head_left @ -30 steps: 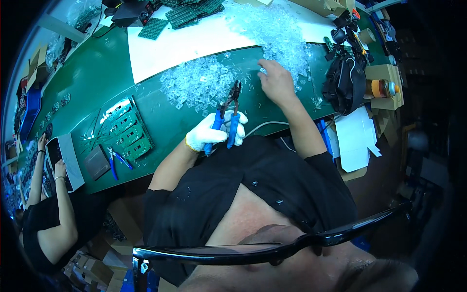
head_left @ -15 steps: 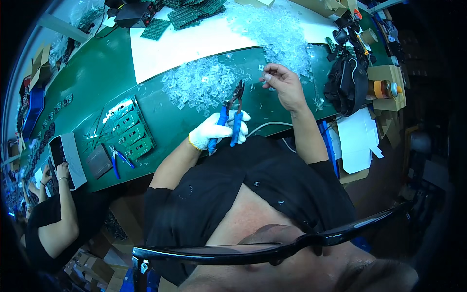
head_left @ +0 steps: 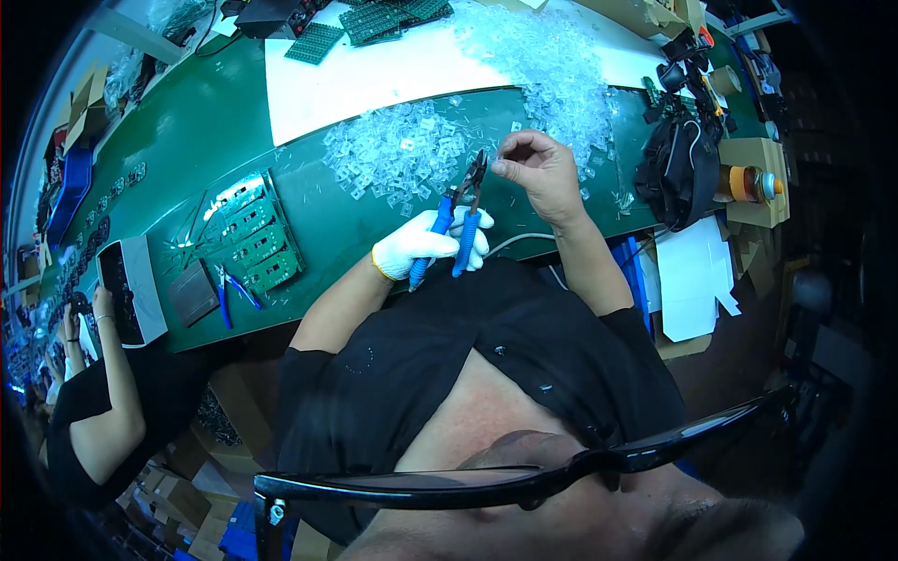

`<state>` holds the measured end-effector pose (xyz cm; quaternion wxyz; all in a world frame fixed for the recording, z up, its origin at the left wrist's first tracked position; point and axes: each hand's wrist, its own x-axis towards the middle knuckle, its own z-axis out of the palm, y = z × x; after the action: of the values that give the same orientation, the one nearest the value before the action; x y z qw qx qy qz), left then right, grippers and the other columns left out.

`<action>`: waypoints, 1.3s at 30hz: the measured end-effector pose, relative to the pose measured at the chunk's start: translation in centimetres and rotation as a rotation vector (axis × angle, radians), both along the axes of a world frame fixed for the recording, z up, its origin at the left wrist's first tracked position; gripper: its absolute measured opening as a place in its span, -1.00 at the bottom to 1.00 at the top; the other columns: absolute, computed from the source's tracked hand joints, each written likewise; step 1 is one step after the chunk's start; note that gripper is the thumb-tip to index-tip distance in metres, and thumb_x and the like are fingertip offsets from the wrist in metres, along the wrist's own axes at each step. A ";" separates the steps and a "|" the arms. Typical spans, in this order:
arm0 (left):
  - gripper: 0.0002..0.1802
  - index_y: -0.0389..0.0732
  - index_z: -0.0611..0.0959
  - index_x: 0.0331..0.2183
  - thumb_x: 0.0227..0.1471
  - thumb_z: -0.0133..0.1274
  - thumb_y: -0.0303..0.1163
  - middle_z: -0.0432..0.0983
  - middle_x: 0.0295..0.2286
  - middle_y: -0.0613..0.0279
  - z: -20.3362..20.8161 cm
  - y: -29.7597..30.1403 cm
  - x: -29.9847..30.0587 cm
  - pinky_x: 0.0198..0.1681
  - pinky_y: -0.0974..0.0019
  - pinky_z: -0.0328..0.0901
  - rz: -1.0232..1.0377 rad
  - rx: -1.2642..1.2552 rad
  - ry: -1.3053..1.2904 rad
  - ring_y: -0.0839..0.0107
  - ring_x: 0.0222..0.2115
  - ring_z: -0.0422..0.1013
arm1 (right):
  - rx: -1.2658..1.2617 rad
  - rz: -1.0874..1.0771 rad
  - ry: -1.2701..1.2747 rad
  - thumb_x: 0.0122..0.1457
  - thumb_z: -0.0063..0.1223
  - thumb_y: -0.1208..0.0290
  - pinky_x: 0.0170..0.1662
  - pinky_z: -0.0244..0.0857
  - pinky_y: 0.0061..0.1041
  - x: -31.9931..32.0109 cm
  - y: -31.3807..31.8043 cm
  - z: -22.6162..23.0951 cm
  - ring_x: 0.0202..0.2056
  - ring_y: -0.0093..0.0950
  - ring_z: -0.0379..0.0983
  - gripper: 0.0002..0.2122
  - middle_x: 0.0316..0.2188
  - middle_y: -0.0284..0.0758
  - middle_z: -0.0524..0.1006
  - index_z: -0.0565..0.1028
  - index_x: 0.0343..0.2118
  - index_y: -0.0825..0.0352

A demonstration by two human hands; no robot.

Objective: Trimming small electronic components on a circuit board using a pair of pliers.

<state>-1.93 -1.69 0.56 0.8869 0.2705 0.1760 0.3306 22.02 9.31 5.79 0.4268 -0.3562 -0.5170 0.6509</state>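
Gloved left hand (head_left: 421, 247) is holding blue-handled pliers (head_left: 442, 217) while the bare right hand (head_left: 547, 178) is pinching something tiny beside their tips.
The left grip is closing around the handles, and the pliers are pointing away over the near part of the green surface (head_left: 327, 229); the right grip is pressing thumb and forefinger together on a small piece (head_left: 496, 160), too small to make out clearly. Clear plastic pieces (head_left: 393, 154) are lying heaped just beyond the glove, a larger clear heap (head_left: 566, 93) is spreading farther right, and circuit boards (head_left: 257, 238) are resting left.
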 end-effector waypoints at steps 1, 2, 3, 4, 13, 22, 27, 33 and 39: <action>0.06 -0.38 0.39 0.32 -0.03 0.49 -0.04 0.64 -0.02 -0.01 0.1 0.0 0.0 0.11 0.07 0.46 0.001 -0.001 -0.001 0.14 -0.04 0.63 | -0.001 0.001 -0.001 0.12 0.44 0.73 0.01 0.53 -0.50 -0.1 -0.1 0.2 -0.15 -0.55 0.59 -0.75 -0.23 -0.35 0.65 0.64 -0.16 0.40; 0.06 -0.38 0.39 0.32 -0.02 0.49 -0.05 0.64 -0.02 0.00 0.2 0.0 0.0 0.10 0.08 0.47 -0.002 -0.002 0.005 0.15 -0.04 0.63 | 0.010 -0.008 -0.030 0.11 0.45 0.72 0.00 0.53 -0.50 -0.3 -0.2 0.5 -0.15 -0.55 0.60 -0.76 -0.22 -0.34 0.65 0.64 -0.17 0.40; 0.05 -0.39 0.39 0.32 -0.02 0.49 -0.05 0.64 -0.02 0.01 0.2 0.0 -0.1 0.09 0.09 0.47 -0.004 -0.002 0.011 0.15 -0.05 0.63 | 0.022 -0.017 -0.060 0.10 0.46 0.72 -0.02 0.53 -0.50 -0.4 -0.3 0.6 -0.15 -0.55 0.60 -0.76 -0.22 -0.34 0.65 0.65 -0.19 0.40; 0.05 -0.39 0.39 0.32 -0.02 0.49 -0.05 0.64 -0.02 0.01 0.3 0.0 0.0 0.09 0.09 0.47 -0.005 -0.002 0.011 0.15 -0.05 0.63 | 0.021 -0.018 -0.061 0.10 0.46 0.72 -0.02 0.53 -0.50 -0.4 -0.4 0.6 -0.15 -0.55 0.60 -0.76 -0.22 -0.34 0.65 0.65 -0.19 0.40; -0.05 -0.37 0.43 0.30 0.01 0.51 -0.20 0.67 -0.10 0.08 1.7 -0.3 0.2 0.02 0.16 0.51 0.041 -0.056 0.082 0.23 -0.12 0.65 | 0.150 -0.048 -0.194 0.12 0.43 0.75 -0.04 0.55 -0.51 -0.6 -0.8 0.7 -0.18 -0.55 0.61 -0.78 -0.23 -0.32 0.64 0.66 -0.20 0.42; -0.36 -0.32 0.55 0.11 0.11 0.42 -0.22 0.66 -0.30 0.18 3.5 -0.7 0.2 -0.18 0.26 0.53 0.048 -0.020 0.410 0.37 -0.34 0.63 | 0.116 -0.022 -0.278 0.12 0.45 0.73 -0.06 0.55 -0.53 -0.3 -0.8 1.2 -0.19 -0.57 0.60 -0.79 -0.23 -0.36 0.64 0.66 -0.21 0.41; -0.39 -0.32 0.56 0.08 0.11 0.41 -0.22 0.65 -0.35 0.17 2.8 -0.7 -0.2 -0.25 0.27 0.51 0.168 -0.053 0.177 0.36 -0.39 0.61 | 0.056 -0.041 -0.139 0.11 0.46 0.71 -0.05 0.55 -0.52 -0.6 -0.5 0.4 -0.18 -0.56 0.62 -0.79 -0.24 -0.33 0.67 0.66 -0.22 0.41; -0.25 -0.35 0.48 0.19 0.11 0.38 -0.18 0.66 -0.18 0.09 0.8 -0.8 -0.9 -0.09 0.14 0.53 0.237 -0.043 0.058 0.22 -0.20 0.64 | 0.022 -0.041 -0.084 0.13 0.45 0.70 -0.05 0.55 -0.51 -0.8 -0.2 -0.7 -0.18 -0.54 0.63 -0.79 -0.23 -0.32 0.68 0.66 -0.19 0.40; 0.06 -0.40 0.41 0.25 -0.16 0.49 -0.05 0.66 -0.11 -0.02 2.0 -0.5 -0.5 0.02 0.10 0.47 -0.014 0.017 -0.212 0.10 -0.08 0.63 | 0.120 -0.067 -0.311 0.20 0.35 0.65 -0.03 0.55 -0.52 -3.2 1.1 -2.8 -0.15 -0.52 0.63 -0.80 -0.20 -0.32 0.67 0.64 -0.11 0.44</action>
<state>-2.44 -2.16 2.57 0.9005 0.2426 0.0765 0.3527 18.84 10.39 2.99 0.3836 -0.4437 -0.6025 0.5413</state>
